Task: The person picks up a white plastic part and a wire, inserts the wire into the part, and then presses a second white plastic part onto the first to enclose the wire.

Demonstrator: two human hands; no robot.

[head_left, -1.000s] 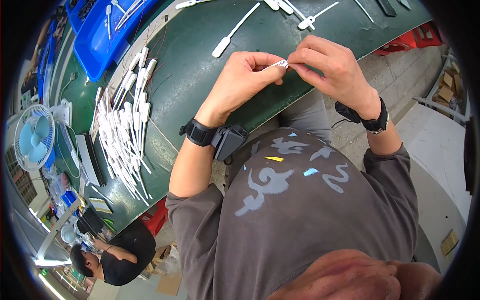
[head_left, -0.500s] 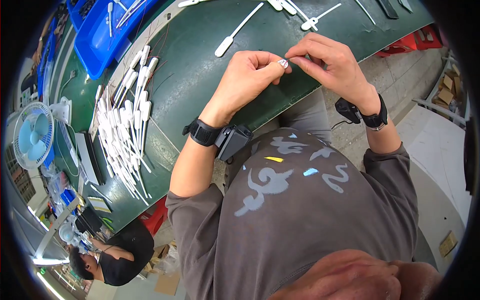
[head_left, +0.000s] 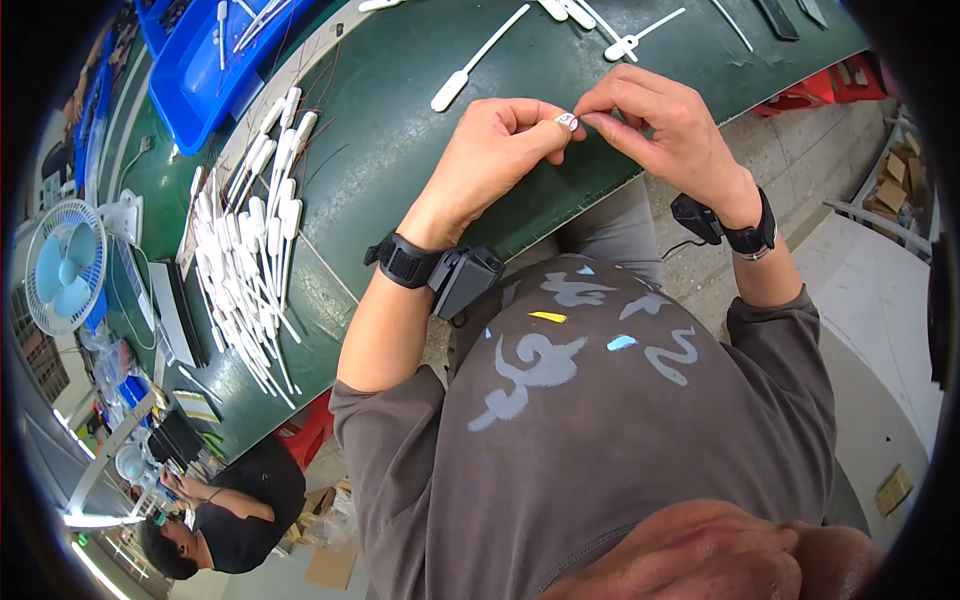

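Above the table's near edge, my left hand (head_left: 503, 150) is closed, thumb and forefinger pinching a small white piece (head_left: 567, 121) with dark and reddish marks. My right hand (head_left: 655, 128) meets it from the right, thumb and forefinger pressed together at the end of that piece. Whatever lies between the right fingertips is too small to name. Beyond the left hand lies a white plastic stick with a wide paddle-like end (head_left: 450, 90). Another such stick, with a round hole in its wide end (head_left: 621, 47), lies beyond the right hand.
Many similar white sticks (head_left: 250, 240) lie heaped on the green table (head_left: 375, 140) at left, with thin dark-red wires beside them. A blue tray (head_left: 185, 110) stands behind the heap. A small fan (head_left: 66, 265) and a seated person (head_left: 240, 505) are farther left. Red stools (head_left: 825, 85) stand below the table edge.
The small white piece has turned slightly between my fingers, showing more of its marked face. Both hands otherwise keep nearly the same place. The person at left has raised their hands.
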